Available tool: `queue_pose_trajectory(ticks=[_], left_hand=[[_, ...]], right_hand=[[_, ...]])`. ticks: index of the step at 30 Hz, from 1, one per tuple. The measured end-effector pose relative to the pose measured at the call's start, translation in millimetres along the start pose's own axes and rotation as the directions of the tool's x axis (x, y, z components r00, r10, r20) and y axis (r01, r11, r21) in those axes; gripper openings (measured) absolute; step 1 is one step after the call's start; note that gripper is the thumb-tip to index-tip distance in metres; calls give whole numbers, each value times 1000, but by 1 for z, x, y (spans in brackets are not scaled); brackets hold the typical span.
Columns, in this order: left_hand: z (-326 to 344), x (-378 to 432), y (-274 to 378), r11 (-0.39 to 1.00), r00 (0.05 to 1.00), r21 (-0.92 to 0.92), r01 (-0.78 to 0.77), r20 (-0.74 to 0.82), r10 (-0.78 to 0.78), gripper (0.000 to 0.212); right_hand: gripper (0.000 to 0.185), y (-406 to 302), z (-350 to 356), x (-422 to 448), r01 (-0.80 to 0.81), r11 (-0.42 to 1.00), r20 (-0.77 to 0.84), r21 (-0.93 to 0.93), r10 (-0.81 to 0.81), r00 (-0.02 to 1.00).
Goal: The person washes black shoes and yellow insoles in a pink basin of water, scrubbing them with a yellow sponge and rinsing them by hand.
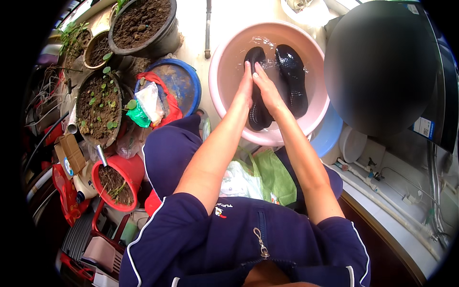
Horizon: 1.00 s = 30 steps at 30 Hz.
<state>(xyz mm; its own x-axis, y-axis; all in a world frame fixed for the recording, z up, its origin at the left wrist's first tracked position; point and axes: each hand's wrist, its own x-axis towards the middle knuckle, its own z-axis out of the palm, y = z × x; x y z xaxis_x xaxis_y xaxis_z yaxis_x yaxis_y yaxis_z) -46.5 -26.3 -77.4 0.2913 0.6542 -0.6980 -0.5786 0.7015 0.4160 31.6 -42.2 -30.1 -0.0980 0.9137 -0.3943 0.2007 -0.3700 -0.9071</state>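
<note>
A pink plastic basin (229, 107) of cloudy water stands before me. Two black shoes, textured on the surface, lie in it. My left hand (246, 83) and my right hand (267, 88) are on the left black shoe (259, 116), one at each side, fingers pointing to its far end. The hands come close together at the fingertips and cover the shoe's middle. Beside them, the right black shoe (293, 80) lies in the water, touched by neither hand.
Potted soil and plants (98, 104) crowd the left, with a blue round lid (193, 86) and a red bucket (138, 172). A green bag (278, 175) lies between my legs. At right are a blue basin (328, 132) and white pipes (387, 208).
</note>
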Motion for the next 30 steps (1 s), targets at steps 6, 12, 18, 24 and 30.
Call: queue_pose_trajectory(ticks=[6,12,18,24,30], left_hand=[[7,-11,5,999,996,-10,-30,79,31,83],[-6,14,-14,993,989,-116,11,148,6,78],[-8,26,-23,976,976,68,-208,81,202,68],[-3,13,-12,1000,997,16,-24,74,23,79],[1,2,-9,993,986,-103,-52,154,67,72]], right_hand=[[62,2,-3,20,20,1000,31,9,-20,999],[73,39,-25,44,-33,945,47,-325,51,998],[67,39,-16,36,-164,986,-40,-20,163,986],[52,18,-11,20,19,984,-45,180,-12,999],[50,13,-14,45,136,987,20,83,-138,990]])
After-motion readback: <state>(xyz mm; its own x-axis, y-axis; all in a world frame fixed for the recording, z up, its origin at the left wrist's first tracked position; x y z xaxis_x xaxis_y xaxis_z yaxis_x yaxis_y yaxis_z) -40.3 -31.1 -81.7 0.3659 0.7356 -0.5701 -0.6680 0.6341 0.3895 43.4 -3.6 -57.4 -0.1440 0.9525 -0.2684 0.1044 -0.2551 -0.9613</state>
